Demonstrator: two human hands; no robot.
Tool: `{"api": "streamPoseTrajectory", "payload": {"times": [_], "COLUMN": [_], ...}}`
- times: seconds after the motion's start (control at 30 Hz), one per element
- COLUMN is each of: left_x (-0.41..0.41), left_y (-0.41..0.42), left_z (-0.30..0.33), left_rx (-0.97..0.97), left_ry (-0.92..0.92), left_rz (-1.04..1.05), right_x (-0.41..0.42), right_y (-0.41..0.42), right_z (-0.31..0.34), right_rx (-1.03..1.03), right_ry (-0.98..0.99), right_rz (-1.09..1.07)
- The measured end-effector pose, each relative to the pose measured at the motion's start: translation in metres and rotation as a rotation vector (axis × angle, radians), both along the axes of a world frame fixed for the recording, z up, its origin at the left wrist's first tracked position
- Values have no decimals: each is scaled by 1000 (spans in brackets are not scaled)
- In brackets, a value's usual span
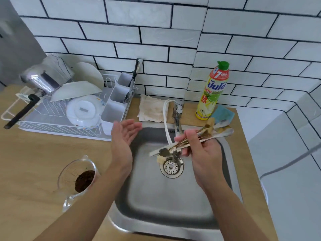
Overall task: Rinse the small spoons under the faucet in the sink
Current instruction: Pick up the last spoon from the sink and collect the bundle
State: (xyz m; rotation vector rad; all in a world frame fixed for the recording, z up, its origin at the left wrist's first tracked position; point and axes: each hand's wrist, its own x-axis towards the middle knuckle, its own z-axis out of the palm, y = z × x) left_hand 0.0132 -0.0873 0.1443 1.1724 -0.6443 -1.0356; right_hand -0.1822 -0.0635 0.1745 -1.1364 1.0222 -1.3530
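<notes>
Metal spoons [191,140] slanting lower-left to upper-right

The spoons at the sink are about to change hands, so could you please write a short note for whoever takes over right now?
Right hand: grips a bundle of small spoons over the sink, beside the faucet.
Left hand: open, palm up, empty, above the sink's left edge.
Done: spoons gathered and brought to the faucet. No water stream is visible, so rinsing cannot be confirmed.
Left: run water over the spoons, then probably set them in the drying rack on the left.
</notes>
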Motion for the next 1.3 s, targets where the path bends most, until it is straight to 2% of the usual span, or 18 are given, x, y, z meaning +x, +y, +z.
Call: {"api": "streamPoseTrajectory", "payload": {"times": [0.1, 0.2, 0.37, 0.53, 0.63, 0.73, 1.03, 1.17, 1.3], "left_x": [36, 71, 99, 103, 105, 106, 102, 98, 88], "left_y": [-31, -64, -89, -93, -89, -83, -83, -80, -71], "left_z": [27, 39, 36, 17, 1, -12, -15, -12, -8], "left_rx": [-82, -69, 55, 177, 156, 72, 55, 57, -5], "left_ry": [-43, -141, -227, -284, -511, -687, -800, -801, -801], "left_rz": [89, 168, 203, 158, 155, 132, 133, 142, 136], "right_x": [43, 93, 157, 191, 199, 203, 197, 183, 153], "right_y": [-50, -98, -154, -165, -162, -157, -156, -149, -124], "right_z": [28, 37, 6, -37, -54, -60, -65, -59, -44], "right_rx": [-103, -146, -30, 87, 95, 121, 189, 271, 249], "right_ry": [63, 181, 327, 453, 567, 539, 524, 470, 444], "right_rz": [-1, -2, 27, 132, 136, 112, 94, 156, 210]}}
